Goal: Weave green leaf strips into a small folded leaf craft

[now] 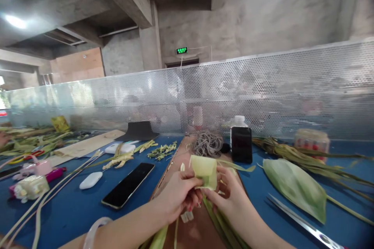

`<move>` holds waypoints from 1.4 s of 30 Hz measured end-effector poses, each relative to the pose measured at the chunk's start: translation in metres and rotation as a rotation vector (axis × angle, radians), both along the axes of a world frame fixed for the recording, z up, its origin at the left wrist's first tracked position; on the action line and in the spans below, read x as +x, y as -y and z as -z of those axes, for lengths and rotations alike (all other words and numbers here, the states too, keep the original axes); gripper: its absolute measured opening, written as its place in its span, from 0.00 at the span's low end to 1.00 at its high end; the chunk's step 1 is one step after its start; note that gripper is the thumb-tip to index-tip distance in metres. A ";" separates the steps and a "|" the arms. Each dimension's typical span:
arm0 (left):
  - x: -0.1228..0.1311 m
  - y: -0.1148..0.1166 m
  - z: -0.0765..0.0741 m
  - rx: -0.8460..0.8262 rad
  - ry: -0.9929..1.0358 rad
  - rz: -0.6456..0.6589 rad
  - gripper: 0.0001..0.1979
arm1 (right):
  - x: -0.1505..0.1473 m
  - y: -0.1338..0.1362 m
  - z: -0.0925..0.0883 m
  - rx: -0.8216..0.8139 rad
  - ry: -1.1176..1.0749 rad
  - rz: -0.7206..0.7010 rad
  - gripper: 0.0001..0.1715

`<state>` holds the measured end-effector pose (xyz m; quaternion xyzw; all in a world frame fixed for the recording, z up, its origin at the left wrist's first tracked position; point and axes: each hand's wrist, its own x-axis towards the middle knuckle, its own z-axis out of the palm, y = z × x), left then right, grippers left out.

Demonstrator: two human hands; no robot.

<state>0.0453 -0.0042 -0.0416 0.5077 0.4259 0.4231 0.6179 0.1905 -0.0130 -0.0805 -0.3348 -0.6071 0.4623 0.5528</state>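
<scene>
Between both hands is a pale yellow-green piece of husk-like leaf (206,168), curved over into a short loop. My left hand (181,191) pinches its lower left edge between thumb and fingers. On the opposite side my right hand (228,191) grips the lower right edge, thumb in front and fingers behind. Some fingertips are hidden behind the leaf and the other hand. Below the hands, long green leaf strips (223,223) lie across a brown surface (194,235). Small pale scraps (187,216) rest just under my left hand.
A black phone (128,185) and white case (91,180) lie left. Right are long-bladed scissors (304,223), a broad green leaf (295,186) and dried stalks (292,161). Behind are coiled grey cord (207,143), an upright phone (241,145) and a perforated metal screen (163,101).
</scene>
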 end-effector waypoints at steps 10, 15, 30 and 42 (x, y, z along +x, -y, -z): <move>-0.004 0.009 -0.002 0.155 -0.091 0.103 0.15 | 0.007 0.000 -0.008 -0.056 0.009 0.067 0.19; -0.008 0.005 -0.004 0.280 -0.407 0.050 0.20 | 0.008 0.004 -0.022 -0.157 -0.107 -0.019 0.22; -0.011 0.005 -0.008 0.248 -0.392 0.125 0.19 | 0.009 0.010 -0.025 -0.296 -0.115 -0.159 0.22; -0.011 0.004 -0.013 0.233 -0.332 0.136 0.21 | 0.037 -0.002 -0.042 -0.139 -0.054 0.003 0.19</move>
